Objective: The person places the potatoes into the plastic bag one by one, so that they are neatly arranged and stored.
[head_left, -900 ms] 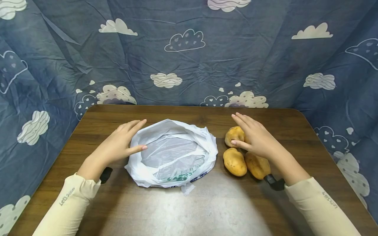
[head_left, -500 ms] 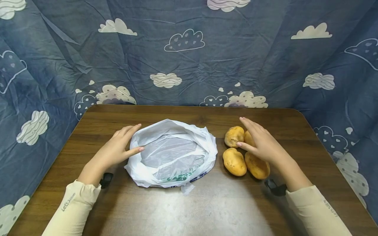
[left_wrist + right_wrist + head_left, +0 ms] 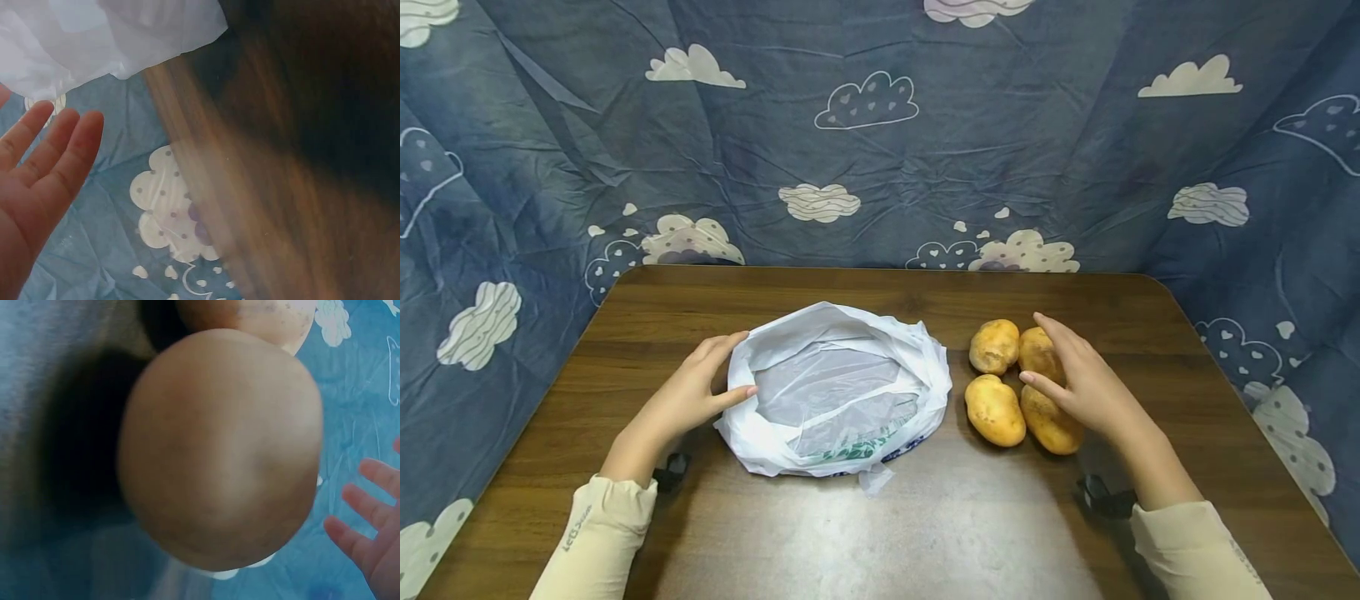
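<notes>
A white plastic bag (image 3: 838, 400) with green and blue print lies on the table, its mouth spread wide toward me. Beside the bag's left rim is my left hand (image 3: 692, 387), fingers loosely extended and thumb apart; whether the thumb touches the plastic I cannot tell. In the left wrist view the fingers are just below the bag (image 3: 94, 37). Several yellow-brown potatoes (image 3: 995, 411) sit together right of the bag. My right hand (image 3: 1086, 379) is over their right side, holding nothing, partly covering two of them. A large potato (image 3: 219, 450) fills the right wrist view.
The brown wooden table (image 3: 880, 533) runs back to a blue cloud-patterned cloth (image 3: 887, 167) hanging behind and at both sides. Small black devices (image 3: 672, 472) are strapped under both wrists.
My right hand has drawn right and toward me, uncovering more of the potatoes. My left hand has shifted slightly left and toward me. The bag and potatoes have stayed put.
</notes>
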Available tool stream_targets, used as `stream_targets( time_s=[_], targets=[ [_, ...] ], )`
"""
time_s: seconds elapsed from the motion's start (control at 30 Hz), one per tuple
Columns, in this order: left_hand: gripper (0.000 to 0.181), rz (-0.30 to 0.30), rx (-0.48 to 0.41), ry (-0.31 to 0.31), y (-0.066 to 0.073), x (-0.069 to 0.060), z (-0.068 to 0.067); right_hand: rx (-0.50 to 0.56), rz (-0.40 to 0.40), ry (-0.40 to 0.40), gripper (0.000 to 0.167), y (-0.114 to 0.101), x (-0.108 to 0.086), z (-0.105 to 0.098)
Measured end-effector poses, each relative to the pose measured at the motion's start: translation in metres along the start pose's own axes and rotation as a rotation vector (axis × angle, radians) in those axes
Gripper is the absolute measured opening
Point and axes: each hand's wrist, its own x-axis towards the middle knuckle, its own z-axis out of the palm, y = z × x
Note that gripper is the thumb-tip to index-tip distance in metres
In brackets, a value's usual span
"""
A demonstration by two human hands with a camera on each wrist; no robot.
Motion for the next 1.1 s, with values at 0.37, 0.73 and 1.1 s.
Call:
stream_targets(
  time_s=[0.37, 0.73, 1.1],
  targets=[
    [0.064, -0.018, -0.184, 0.066, -0.003, -0.004, 0.005, 0.116, 0.073, 0.026, 0.074, 0.011, -0.022, 0.010],
    [0.057, -0.009, -0.302, 0.101, 0.018, -0.009, -0.001, 0.182, 0.120, 0.053, 0.070, 0.017, -0.040, 0.021],
    [0.063, -0.069, -0.419, 0.069, -0.010, -0.013, 0.015, 0.252, 0.148, 0.096, 0.064, 0.017, -0.053, 0.030]
  ],
)
